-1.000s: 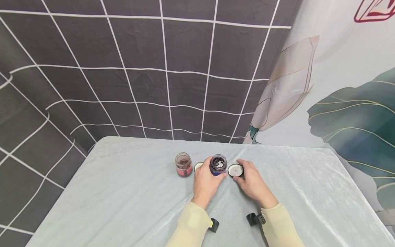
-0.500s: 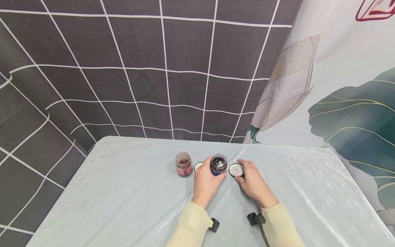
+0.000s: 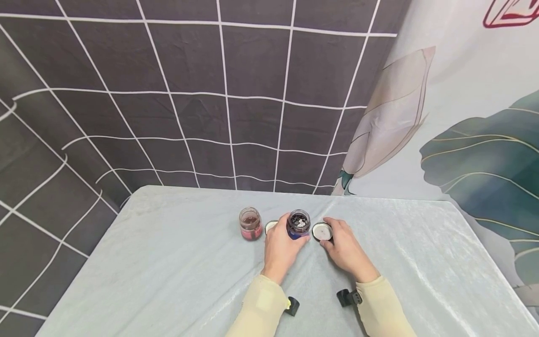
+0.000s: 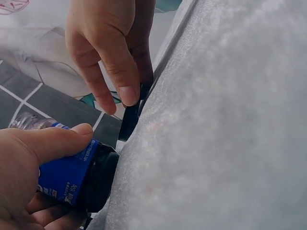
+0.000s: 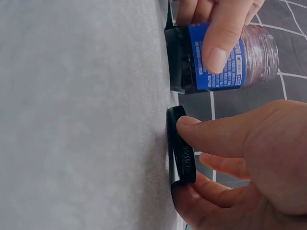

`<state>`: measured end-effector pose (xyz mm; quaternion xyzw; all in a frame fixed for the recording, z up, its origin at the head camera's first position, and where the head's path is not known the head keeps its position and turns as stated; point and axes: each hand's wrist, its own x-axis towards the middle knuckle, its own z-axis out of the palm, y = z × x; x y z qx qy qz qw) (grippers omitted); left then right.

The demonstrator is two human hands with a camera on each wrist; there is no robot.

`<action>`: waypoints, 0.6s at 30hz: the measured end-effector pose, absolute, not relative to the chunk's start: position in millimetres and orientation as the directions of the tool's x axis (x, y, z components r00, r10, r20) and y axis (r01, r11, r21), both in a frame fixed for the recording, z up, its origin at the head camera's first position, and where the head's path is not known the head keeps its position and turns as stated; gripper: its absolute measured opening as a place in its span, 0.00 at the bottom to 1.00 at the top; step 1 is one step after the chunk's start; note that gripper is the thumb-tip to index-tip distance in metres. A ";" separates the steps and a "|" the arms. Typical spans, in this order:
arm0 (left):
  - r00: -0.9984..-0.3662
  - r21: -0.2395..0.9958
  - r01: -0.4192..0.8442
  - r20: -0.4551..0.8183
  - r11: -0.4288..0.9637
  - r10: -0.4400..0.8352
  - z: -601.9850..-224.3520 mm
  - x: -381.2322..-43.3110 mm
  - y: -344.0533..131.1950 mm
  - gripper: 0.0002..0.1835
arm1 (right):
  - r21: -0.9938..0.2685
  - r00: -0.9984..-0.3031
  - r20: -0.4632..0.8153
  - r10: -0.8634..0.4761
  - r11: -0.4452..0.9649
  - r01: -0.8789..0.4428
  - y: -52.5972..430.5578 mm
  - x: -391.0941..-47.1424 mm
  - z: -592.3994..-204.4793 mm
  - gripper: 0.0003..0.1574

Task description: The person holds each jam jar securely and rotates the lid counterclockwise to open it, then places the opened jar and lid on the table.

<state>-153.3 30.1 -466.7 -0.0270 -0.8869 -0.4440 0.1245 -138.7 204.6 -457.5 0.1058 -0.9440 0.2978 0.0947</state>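
Observation:
My left hand [image 3: 279,252] grips an open glass jar [image 3: 298,223] with a blue label, its thumb pressed on the label [image 5: 225,67]. The jar stands upright on the cloth, with dark contents and white bits inside. Just right of it, my right hand [image 3: 347,248] holds a black jar lid [image 3: 322,232] by its rim between thumb and fingers. The lid's pale inner side faces up, and it sits slightly tilted, low at the cloth; a printed date shows on its edge [image 5: 187,158]. Jar and lid are apart.
Left of my left hand stands a second open glass jar [image 3: 250,225] with a pinkish-red label. Another lid [image 3: 270,226], pale side up, lies partly hidden behind that hand. A light grey cloth [image 3: 177,262] covers the table, whose far edge meets a dark gridded curtain [image 3: 252,117].
The lid in my right hand has shifted very slightly to the right. My left hand and the blue-labelled jar have stayed in place.

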 end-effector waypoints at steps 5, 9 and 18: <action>-0.967 0.777 0.164 0.249 0.608 -0.058 -466.7 -154.0 30.4 0.36 | -0.540 -0.958 0.245 -0.150 0.799 -0.264 204.3 -138.4 -456.6 0.35; -0.965 0.773 0.168 0.255 0.612 -0.057 -465.7 -153.9 30.7 0.36 | -0.540 -0.957 0.246 -0.153 0.799 -0.266 203.7 -138.5 -455.9 0.35; -0.963 0.773 0.182 0.266 0.608 -0.050 -465.8 -153.3 30.6 0.37 | -0.540 -0.958 0.243 -0.155 0.799 -0.266 204.2 -138.2 -455.6 0.35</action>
